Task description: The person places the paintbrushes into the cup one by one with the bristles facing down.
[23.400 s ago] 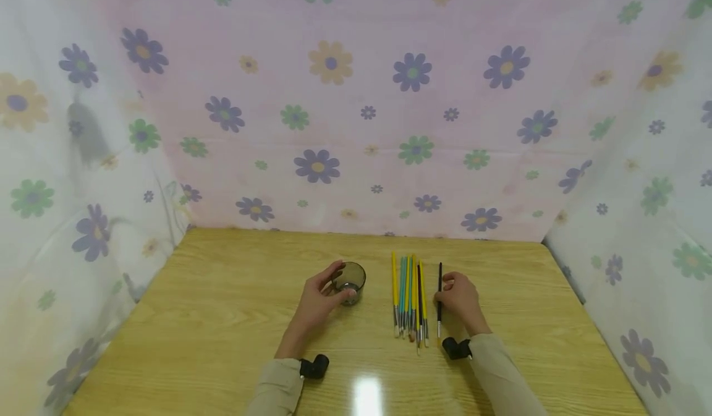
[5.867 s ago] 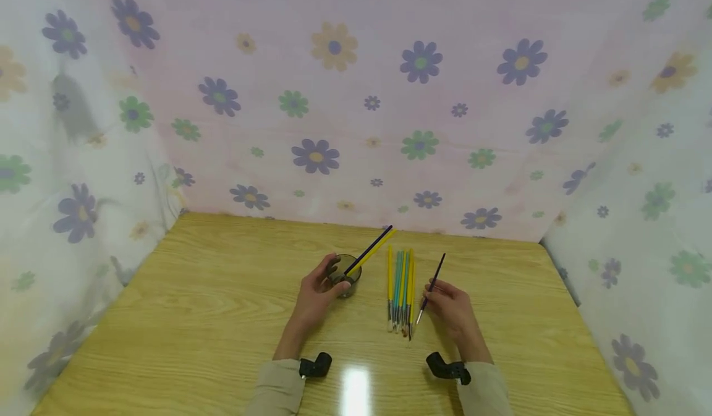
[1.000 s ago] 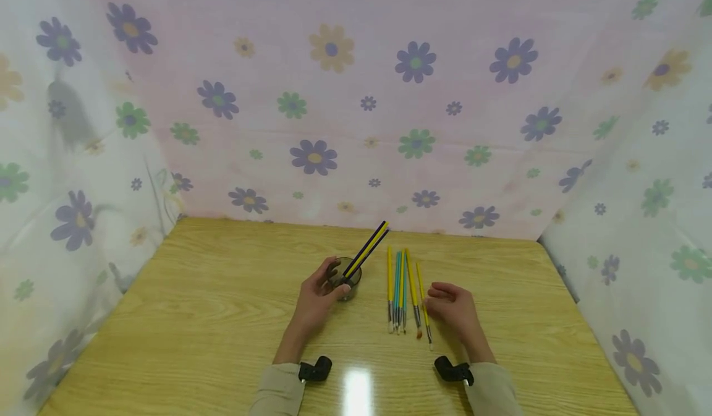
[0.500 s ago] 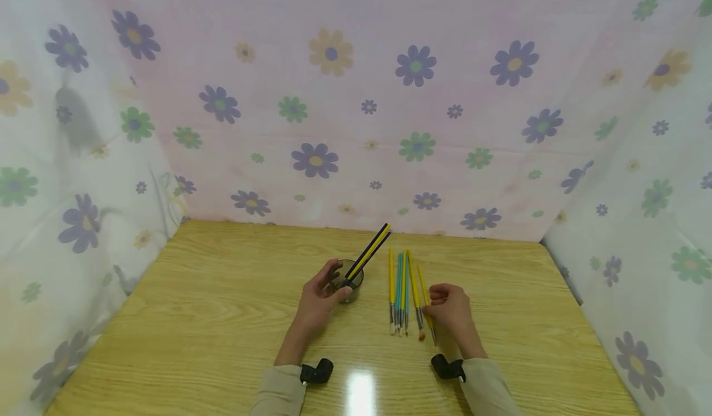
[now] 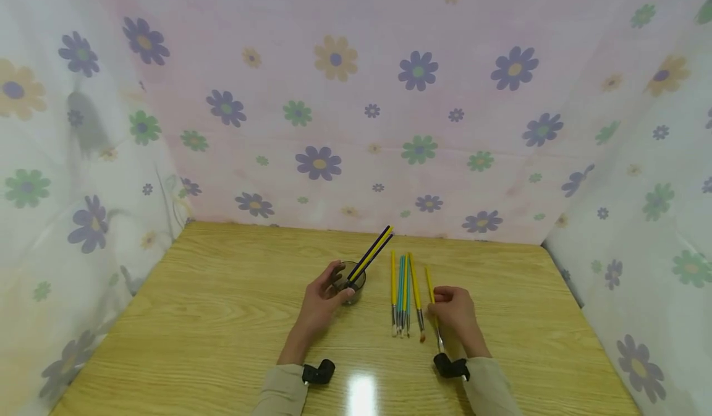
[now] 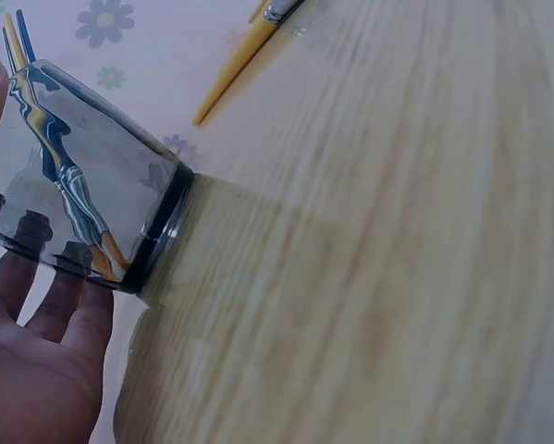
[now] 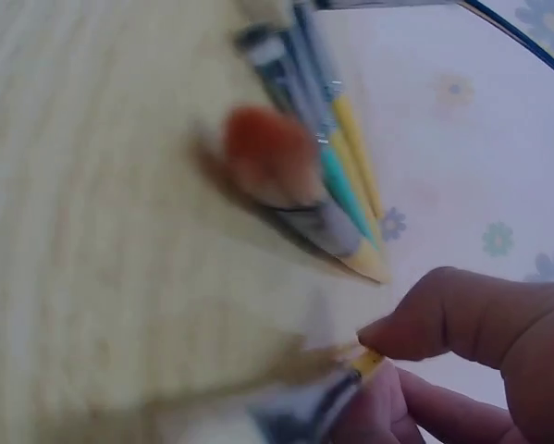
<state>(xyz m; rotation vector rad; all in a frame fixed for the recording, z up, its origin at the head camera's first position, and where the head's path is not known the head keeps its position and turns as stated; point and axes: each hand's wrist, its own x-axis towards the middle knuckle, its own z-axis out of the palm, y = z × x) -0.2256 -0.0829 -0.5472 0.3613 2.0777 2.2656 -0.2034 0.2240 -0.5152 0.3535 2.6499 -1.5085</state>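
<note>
My left hand holds a smoky clear glass from its left side, thumb in front and fingers behind. Two dark paintbrushes and a yellow one lean to the right in it; the left wrist view shows their bristles down at the glass's base. Between thumb and fingers, my right hand pinches a slim yellow paintbrush, its bristle end pointing toward me. To its left lies a yellow paintbrush with reddish bristles, large and blurred in the right wrist view.
Several yellow and teal paintbrushes lie side by side between the glass and my right hand, bristles toward me. The wood-grain table is enclosed by flowered cloth at the back and both sides.
Over the earlier frames, two dark brushes and a yellow one have gone into the glass. In the last second my right hand took the slim yellow paintbrush and drew it slightly right.
</note>
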